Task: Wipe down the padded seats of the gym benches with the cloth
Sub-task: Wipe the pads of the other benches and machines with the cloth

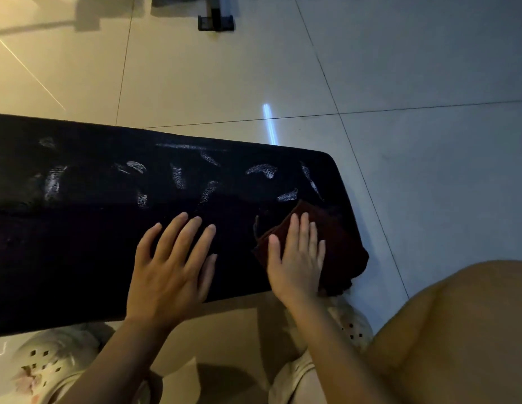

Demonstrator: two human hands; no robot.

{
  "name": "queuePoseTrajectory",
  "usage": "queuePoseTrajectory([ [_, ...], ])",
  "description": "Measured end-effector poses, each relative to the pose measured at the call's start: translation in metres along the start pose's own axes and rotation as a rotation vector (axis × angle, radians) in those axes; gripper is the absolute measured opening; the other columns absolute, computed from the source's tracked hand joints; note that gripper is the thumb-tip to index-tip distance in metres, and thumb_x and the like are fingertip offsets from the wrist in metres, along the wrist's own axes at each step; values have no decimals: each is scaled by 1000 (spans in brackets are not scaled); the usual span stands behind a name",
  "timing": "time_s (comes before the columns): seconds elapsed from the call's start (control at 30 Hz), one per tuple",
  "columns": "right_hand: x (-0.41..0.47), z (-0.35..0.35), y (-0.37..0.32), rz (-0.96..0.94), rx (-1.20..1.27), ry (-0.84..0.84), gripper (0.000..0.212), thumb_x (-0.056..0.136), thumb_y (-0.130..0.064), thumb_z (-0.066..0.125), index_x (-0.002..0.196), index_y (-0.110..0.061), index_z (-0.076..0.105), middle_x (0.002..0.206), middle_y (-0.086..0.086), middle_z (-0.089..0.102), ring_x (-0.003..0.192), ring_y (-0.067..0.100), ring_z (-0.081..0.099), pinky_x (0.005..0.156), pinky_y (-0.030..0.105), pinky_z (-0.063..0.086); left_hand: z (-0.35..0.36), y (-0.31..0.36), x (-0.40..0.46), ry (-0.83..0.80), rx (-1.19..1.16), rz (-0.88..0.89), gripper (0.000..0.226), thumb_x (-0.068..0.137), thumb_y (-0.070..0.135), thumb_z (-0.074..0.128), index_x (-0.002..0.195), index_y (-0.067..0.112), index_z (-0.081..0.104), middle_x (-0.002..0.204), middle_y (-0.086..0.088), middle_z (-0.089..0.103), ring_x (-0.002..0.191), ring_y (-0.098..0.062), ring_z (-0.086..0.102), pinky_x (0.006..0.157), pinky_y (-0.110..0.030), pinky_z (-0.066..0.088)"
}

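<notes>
Cloth: the dark red cloth [327, 243] lies folded at the right end of the black bench pad [93, 243], one corner hanging past the pad's near right edge. I keep it folded thick so my palm has something to bear on.
Right hand: my right hand [296, 258] lies flat on the cloth, fingers straight and close together, gripping nothing. I press it from above so the whole fold drags across the vinyl.
Left hand: my left hand [172, 263] rests open on the bare pad just beside the cloth, fingers spread. I judge it is there to brace me and steady the bench.
Pad surface: pale cracked patches [261, 170] scatter over the far half of the pad, away from both hands. Whether they are wear or residue I cannot tell.
Stance: my feet in pale perforated clogs [50, 371] stand on the tiled floor [224, 83] under the near edge, so I lean over the seat.
Progress: starting at this end suggests most of the length is not yet wiped.
</notes>
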State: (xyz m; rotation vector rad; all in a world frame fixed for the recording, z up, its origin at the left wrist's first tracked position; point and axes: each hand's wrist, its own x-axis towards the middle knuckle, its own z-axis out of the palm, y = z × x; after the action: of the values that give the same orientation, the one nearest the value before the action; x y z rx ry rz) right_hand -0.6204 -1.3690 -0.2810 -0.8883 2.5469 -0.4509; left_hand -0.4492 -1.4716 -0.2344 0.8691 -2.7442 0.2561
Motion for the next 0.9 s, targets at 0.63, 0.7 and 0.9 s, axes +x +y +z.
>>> queuePoseTrajectory([
  [0.63,58,-19,39,260,7,21,70,99,-60,17,157,-25,-2,164,5,-11,149,27,-13,121,44,-10,4,-1,-2,64,16,51,41,96,30,45,129,10,59,132,-14,59,130,-32,45,104,-47,32],
  [0.7,40,-12,21,161,-32,13,70,98,-61,15,156,-26,-3,163,3,-11,149,24,-13,120,42,-10,4,-1,-1,65,12,47,41,96,30,45,129,10,59,132,-14,58,129,-32,45,103,-47,32],
  [0.9,-22,8,-27,-196,65,-5,81,85,-74,-4,155,-33,4,161,-11,-10,147,11,-18,115,31,-19,2,0,-1,26,10,18,44,95,31,42,130,10,56,132,-16,57,129,-33,44,103,-48,31],
])
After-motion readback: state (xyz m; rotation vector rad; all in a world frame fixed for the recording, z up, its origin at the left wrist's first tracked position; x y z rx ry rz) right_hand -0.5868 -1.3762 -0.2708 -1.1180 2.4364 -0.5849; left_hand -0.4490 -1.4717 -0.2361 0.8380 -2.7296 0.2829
